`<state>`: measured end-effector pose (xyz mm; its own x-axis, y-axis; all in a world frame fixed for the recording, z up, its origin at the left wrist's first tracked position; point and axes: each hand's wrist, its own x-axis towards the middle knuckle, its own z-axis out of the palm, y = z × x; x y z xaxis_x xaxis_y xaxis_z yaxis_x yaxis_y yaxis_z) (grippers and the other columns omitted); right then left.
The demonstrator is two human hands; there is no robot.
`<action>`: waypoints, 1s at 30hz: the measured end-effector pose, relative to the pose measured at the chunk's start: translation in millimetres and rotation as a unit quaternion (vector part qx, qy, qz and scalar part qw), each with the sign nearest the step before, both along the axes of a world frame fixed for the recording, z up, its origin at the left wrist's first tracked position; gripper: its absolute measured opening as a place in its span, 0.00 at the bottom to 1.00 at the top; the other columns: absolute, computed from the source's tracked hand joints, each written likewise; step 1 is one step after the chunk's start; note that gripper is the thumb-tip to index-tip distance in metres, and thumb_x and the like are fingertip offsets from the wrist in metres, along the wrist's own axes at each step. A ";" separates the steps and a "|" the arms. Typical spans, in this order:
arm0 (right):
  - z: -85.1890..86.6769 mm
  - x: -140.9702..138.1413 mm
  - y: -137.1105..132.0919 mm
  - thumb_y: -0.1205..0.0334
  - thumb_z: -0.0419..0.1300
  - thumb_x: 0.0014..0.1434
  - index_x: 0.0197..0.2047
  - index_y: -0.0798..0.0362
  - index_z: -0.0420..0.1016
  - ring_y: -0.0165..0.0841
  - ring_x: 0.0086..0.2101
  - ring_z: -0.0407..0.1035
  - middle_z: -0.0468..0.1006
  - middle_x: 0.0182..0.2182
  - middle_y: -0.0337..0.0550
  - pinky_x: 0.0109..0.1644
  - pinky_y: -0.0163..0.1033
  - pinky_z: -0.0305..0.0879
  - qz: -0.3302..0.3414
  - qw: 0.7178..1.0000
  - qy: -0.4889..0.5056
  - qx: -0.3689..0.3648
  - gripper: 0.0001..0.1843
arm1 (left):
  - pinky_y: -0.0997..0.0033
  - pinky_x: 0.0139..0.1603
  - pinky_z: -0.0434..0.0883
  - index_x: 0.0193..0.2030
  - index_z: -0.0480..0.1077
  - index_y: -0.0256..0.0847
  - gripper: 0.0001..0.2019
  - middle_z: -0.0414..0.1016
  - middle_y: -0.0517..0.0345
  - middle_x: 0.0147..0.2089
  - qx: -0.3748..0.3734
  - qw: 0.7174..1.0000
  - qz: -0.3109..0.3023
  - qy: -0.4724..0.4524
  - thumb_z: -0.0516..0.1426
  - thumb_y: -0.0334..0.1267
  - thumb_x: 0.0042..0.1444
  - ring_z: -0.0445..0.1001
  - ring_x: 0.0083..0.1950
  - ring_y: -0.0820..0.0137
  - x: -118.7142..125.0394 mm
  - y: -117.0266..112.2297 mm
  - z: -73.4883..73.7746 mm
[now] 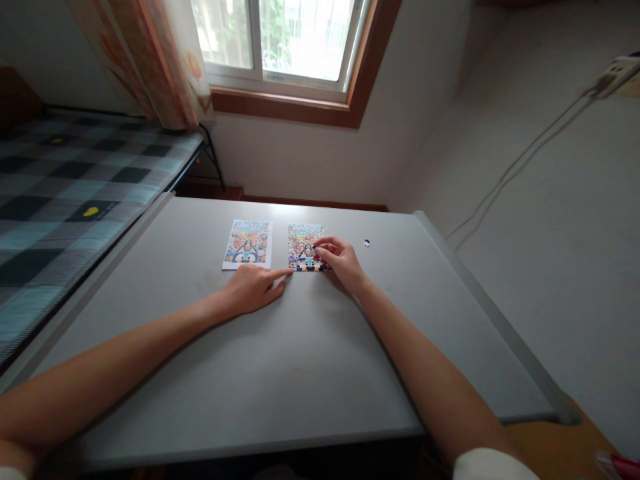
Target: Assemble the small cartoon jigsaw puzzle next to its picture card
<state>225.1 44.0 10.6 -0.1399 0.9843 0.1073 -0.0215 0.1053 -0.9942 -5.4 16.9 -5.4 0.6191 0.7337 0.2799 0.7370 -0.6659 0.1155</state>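
Note:
A colourful jigsaw puzzle (304, 239), mostly assembled, lies flat on the grey-white table (280, 373). My left hand (253, 288) rests on the table with its index finger stretched to the puzzle's lower left corner; it holds nothing. Over the puzzle's right side, my right hand (339, 259) pinches a small puzzle piece, mostly hidden by the fingertips. A printed reference picture (249, 241) of the same design lies left of the puzzle, its lower edge beside my left hand. One loose puzzle piece (367, 243) sits apart, right of my right hand.
A bed with a checked cover (125, 175) stands left of the table. Behind are a window (300, 40) with a brown frame and a patterned curtain (150, 60). On the right wall, a cable (520, 160) hangs from a socket (617, 77).

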 end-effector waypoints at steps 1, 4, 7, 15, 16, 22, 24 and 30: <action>-0.4 0.0 0.2 0.55 0.66 0.46 0.33 0.53 0.73 0.27 0.28 0.68 0.74 0.26 0.37 0.34 0.35 0.65 0.000 1.000 -0.001 0.000 0.13 | 0.75 0.28 0.60 0.54 0.72 0.52 0.17 0.77 0.60 0.25 0.001 1.000 0.001 0.001 0.51 0.44 0.61 0.73 0.25 0.70 0.1 -0.1 0.1; -2.4 0.1 1.4 0.55 0.66 0.45 0.32 0.54 0.73 0.28 0.29 0.69 0.75 0.28 0.38 0.35 0.35 0.66 -0.011 1.000 -0.011 0.015 0.13 | 0.75 0.28 0.60 0.54 0.72 0.51 0.17 0.77 0.60 0.24 0.001 1.000 0.001 0.003 0.51 0.44 0.61 0.73 0.25 0.70 0.4 -0.4 0.2; -4.4 2.3 4.3 0.54 0.66 0.46 0.31 0.54 0.74 0.28 0.29 0.69 0.76 0.28 0.39 0.32 0.34 0.65 -0.027 0.998 -0.038 0.033 0.13 | 0.75 0.28 0.61 0.54 0.73 0.51 0.17 0.76 0.61 0.24 0.001 1.000 -0.002 0.002 0.51 0.44 0.61 0.72 0.25 0.70 0.3 -0.3 -0.2; -6.4 28.0 17.1 0.54 0.65 0.48 0.35 0.54 0.79 0.30 0.30 0.70 0.79 0.30 0.42 0.37 0.37 0.68 -0.080 0.990 -0.103 0.057 0.13 | 0.74 0.27 0.61 0.54 0.73 0.52 0.17 0.77 0.60 0.25 0.009 1.000 -0.004 -0.006 0.52 0.43 0.60 0.73 0.25 0.70 -0.9 0.4 -0.9; -6.8 30.6 18.1 0.54 0.65 0.48 0.35 0.54 0.79 0.30 0.30 0.71 0.79 0.30 0.42 0.37 0.38 0.69 -0.084 0.989 -0.106 0.053 0.14 | 0.74 0.27 0.61 0.54 0.73 0.52 0.17 0.77 0.60 0.24 0.008 1.000 -0.003 -0.006 0.51 0.43 0.60 0.73 0.25 0.70 -0.8 0.3 -0.9; -6.3 30.5 16.0 0.51 0.67 0.45 0.33 0.54 0.77 0.33 0.30 0.75 0.78 0.29 0.41 0.39 0.41 0.74 -0.085 0.995 -0.041 0.016 0.17 | 0.74 0.27 0.61 0.54 0.72 0.52 0.17 0.77 0.60 0.25 0.006 1.000 -0.003 -0.002 0.51 0.44 0.61 0.73 0.25 0.70 -0.8 0.5 -1.6; -5.1 28.2 14.1 0.49 0.68 0.45 0.33 0.55 0.76 0.34 0.30 0.76 0.77 0.27 0.41 0.39 0.42 0.75 -0.077 0.997 -0.026 0.005 0.18 | 0.74 0.27 0.62 0.54 0.72 0.51 0.17 0.77 0.59 0.25 0.005 1.000 -0.005 -0.003 0.51 0.43 0.61 0.73 0.25 0.70 -1.0 0.5 -1.5; -5.1 27.1 13.8 0.47 0.69 0.43 0.34 0.54 0.77 0.33 0.30 0.76 0.75 0.29 0.40 0.39 0.40 0.75 -0.056 0.998 -0.018 -0.007 0.20 | 0.74 0.28 0.63 0.54 0.73 0.50 0.17 0.78 0.58 0.26 0.001 1.000 -0.004 -0.006 0.50 0.43 0.61 0.73 0.25 0.71 -0.7 -0.4 -0.2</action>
